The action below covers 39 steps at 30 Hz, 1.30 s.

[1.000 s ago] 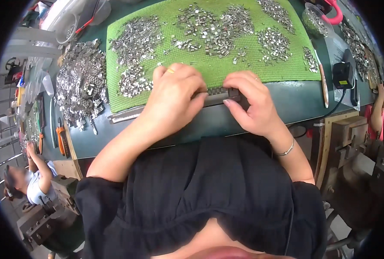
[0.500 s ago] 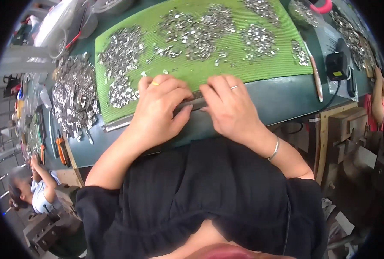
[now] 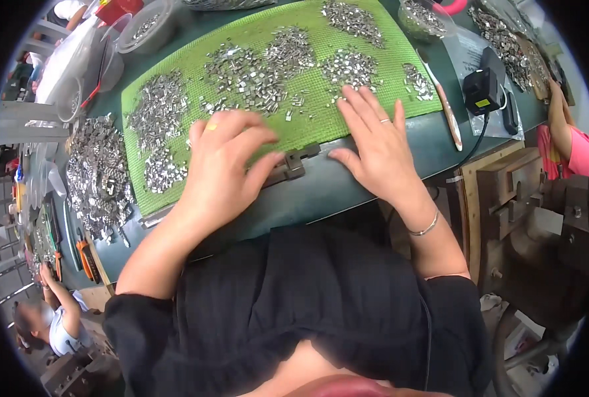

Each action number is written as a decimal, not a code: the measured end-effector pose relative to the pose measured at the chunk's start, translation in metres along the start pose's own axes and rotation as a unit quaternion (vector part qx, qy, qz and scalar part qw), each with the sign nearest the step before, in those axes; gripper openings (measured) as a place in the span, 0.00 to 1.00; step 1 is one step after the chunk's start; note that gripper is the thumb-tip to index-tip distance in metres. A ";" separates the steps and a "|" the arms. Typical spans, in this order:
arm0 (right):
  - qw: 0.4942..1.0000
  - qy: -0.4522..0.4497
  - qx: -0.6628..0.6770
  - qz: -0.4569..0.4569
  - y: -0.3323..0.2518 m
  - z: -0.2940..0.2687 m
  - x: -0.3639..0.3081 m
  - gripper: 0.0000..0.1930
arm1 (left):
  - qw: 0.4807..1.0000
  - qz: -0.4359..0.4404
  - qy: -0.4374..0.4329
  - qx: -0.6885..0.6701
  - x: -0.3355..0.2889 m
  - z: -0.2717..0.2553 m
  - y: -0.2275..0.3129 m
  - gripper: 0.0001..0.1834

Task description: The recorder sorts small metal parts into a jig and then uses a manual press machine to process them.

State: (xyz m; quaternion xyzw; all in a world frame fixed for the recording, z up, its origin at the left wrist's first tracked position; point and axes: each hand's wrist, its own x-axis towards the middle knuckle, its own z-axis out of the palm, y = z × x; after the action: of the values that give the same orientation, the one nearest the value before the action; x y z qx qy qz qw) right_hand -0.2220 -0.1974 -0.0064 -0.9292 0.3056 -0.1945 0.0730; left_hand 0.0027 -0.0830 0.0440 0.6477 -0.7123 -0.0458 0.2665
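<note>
Topping bench (image 3: 334,198): grn mat (image 3: 307,124); wkr (image 3: 64,334) nearby; R hand (image 3: 377,145) splayed, L hand (image 3: 225,165) grip unclear.

- Mat (image 3: 307,132) on the table (image 3: 327,195).
- Pieces (image 3: 248,76) in several heaps on the mat.
- Bar (image 3: 294,165) along the mat's near edge, left hand (image 3: 225,162) over it.
- Right hand (image 3: 377,145) beyond the bar's right end, fingers over the mat.
- Pile (image 3: 99,178) left of the mat, pliers (image 3: 86,258) before it.
- Left tub (image 3: 147,40) behind the pile.
- Stick (image 3: 447,109) beside the mat's right edge, adapter (image 3: 481,91) right of that.
</note>
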 end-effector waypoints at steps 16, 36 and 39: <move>0.966 0.158 0.195 0.055 0.013 0.003 0.004 0.10 | 0.990 0.097 -0.062 0.083 0.101 0.063 -0.012 0.06; 0.989 0.139 0.026 0.034 0.018 0.009 0.024 0.04 | 0.977 0.146 -0.145 0.059 0.072 0.042 0.001 0.05; 0.987 0.150 0.034 0.049 0.020 0.005 0.017 0.03 | 0.977 0.192 -0.093 0.014 0.070 0.041 -0.004 0.03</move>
State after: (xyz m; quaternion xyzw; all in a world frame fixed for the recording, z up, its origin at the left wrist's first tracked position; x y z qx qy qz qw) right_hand -0.2177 -0.2232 -0.0110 -0.8703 0.3515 -0.3382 0.0675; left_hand -0.0132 -0.1617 0.0301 0.4954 -0.8455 -0.0439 0.1944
